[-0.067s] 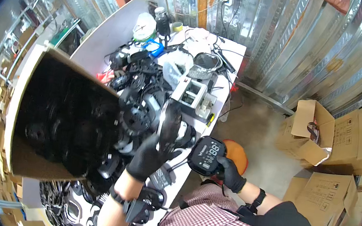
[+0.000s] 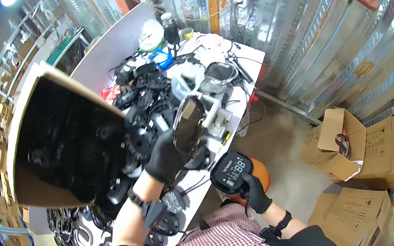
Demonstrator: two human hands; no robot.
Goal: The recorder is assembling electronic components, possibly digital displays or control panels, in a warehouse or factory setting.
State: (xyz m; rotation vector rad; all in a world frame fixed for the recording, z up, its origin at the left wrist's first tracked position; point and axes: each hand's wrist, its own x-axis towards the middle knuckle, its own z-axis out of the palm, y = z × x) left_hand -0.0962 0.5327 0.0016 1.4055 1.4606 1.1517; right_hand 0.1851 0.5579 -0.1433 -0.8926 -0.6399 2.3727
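Note:
My left hand [image 2: 165, 159], in a black glove, grips a dark, glossy, see-through oval cover [image 2: 190, 124] by its lower end, above the crowded table. Its face is turned up, and the fingers beneath it are partly hidden. Off the table's right edge, my right hand [image 2: 256, 194], also gloved, holds a black rounded-square display panel [image 2: 231, 171] by its lower right side. White markings show on the panel's face. Close to my left hand lie several black plastic parts [image 2: 141, 138] and a grey block-shaped part [image 2: 174, 200] with dark leads.
A large open carton [image 2: 58, 77] holding black parts stands at the left. A white-and-grey box fixture [image 2: 219, 123], a clear bag [image 2: 185, 79] and a dark jar [image 2: 170, 29] are on the table [image 2: 253, 55]. An orange round seat [image 2: 261, 174] and open cartons [image 2: 349, 215] are to the right.
The oval cover has turned from nearly edge-on to face-up in my left hand. The display panel has moved slightly right with my right hand. The whole view has shifted a little.

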